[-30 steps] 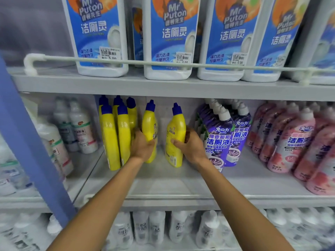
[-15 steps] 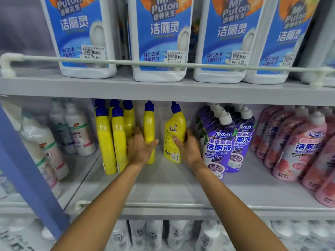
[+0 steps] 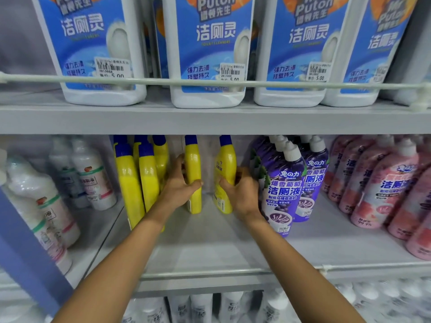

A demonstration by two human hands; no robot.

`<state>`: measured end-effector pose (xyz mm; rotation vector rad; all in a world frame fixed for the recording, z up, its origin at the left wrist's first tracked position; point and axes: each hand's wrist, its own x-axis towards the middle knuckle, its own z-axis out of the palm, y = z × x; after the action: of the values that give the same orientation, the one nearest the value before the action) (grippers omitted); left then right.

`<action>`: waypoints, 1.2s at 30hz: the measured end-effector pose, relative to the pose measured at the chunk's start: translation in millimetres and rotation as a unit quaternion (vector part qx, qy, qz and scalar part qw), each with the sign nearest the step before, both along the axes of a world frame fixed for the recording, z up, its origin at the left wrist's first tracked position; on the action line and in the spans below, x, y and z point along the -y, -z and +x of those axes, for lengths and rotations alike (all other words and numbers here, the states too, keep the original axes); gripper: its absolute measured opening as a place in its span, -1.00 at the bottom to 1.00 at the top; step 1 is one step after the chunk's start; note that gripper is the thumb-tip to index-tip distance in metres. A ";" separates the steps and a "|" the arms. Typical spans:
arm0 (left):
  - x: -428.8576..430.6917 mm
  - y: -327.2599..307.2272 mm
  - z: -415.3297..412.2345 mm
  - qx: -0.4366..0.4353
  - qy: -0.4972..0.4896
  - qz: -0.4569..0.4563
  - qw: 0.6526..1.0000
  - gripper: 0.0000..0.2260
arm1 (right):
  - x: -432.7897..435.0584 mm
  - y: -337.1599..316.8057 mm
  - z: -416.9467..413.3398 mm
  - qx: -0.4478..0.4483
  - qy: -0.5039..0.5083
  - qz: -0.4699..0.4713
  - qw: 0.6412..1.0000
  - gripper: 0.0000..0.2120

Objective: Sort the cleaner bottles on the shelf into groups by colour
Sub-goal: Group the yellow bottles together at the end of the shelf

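On the middle shelf (image 3: 210,248) stand yellow cleaner bottles with blue caps. My left hand (image 3: 179,187) grips one yellow bottle (image 3: 193,166), which stands upright a little right of the yellow group (image 3: 137,180). My right hand (image 3: 242,194) grips another yellow bottle (image 3: 225,166), which stands left of the purple bottles (image 3: 284,185). A narrow gap separates the two held bottles. Pink bottles (image 3: 382,183) fill the right end of the shelf.
White bottles (image 3: 91,176) stand in the bay to the left, past a blue upright (image 3: 28,248). Large white bottles with blue labels (image 3: 207,47) sit on the upper shelf behind a rail (image 3: 210,82). More white bottles (image 3: 233,306) fill the shelf below.
Both held yellow bottles went from tilted to upright. The view shifted closer and downward, so the upper shelf now hides the blue caps' tops.
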<state>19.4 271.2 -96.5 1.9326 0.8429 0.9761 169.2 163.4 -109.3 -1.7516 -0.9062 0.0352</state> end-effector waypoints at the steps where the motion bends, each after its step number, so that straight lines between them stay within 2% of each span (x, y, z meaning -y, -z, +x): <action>1: -0.5 -0.5 2.2 0.001 -0.015 0.004 1.000 -0.33 | -0.6 -0.3 1.9 0.000 -0.011 0.000 1.000 -0.63; 3: -2.0 -0.1 4.3 -0.009 -0.052 0.012 0.999 -0.43 | -0.4 -2.4 5.9 0.012 -0.042 -0.004 0.999 -0.65; 6: -3.9 -0.2 4.1 0.006 -0.055 -0.010 0.998 -0.55 | 1.5 -2.8 7.2 0.065 -0.088 -0.037 0.993 -0.60; 10: -7.1 -1.9 7.0 0.022 -0.042 -0.071 0.996 -0.54 | 1.0 3.0 -1.8 0.076 -0.068 -0.057 0.993 -0.58; 14: -11.4 -1.0 7.3 0.019 -0.051 -0.067 0.996 -0.47 | -4.8 2.8 -5.3 0.054 -0.066 -0.047 0.995 -0.27; 15: -13.1 -0.7 7.1 0.013 -0.053 -0.063 0.997 -0.45 | -6.2 1.8 -3.2 0.048 -0.082 -0.055 0.994 -0.19; 18: -19.1 0.7 6.7 -0.008 -0.057 -0.054 0.997 -0.41 | -10.4 -3.0 4.8 -0.061 -0.193 -0.069 0.977 -0.05; 19: -20.1 0.8 7.2 -0.014 -0.061 -0.049 0.997 -0.41 | -13.0 -2.1 9.2 -0.083 -0.206 -0.070 0.972 -0.06; 22: -20.2 2.7 8.9 -0.027 -0.079 -0.027 0.996 -0.40 | -16.1 -0.2 10.0 -0.064 -0.159 -0.058 0.983 -0.31; 25: -18.8 6.3 9.8 -0.016 -0.088 0.000 0.996 -0.39 | -23.2 -0.7 1.9 -0.038 -0.038 -0.034 0.998 -0.16; 28: -17.6 9.3 8.9 0.000 -0.081 0.017 0.997 -0.42 | -30.9 -3.0 -6.8 -0.031 0.007 -0.022 0.999 -0.04; 34: -23.3 12.9 -0.3 -0.030 -0.059 0.062 0.996 -0.41 | -22.0 6.1 10.1 -0.089 -0.112 -0.016 0.990 -0.27; 36: -24.2 13.3 -2.6 -0.033 -0.055 0.075 0.995 -0.39 | -17.3 7.2 16.5 -0.089 -0.103 -0.029 0.990 -0.38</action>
<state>16.8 295.4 -109.8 2.0741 0.9466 1.0730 185.6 180.7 -116.5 -1.6718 -0.9583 0.3516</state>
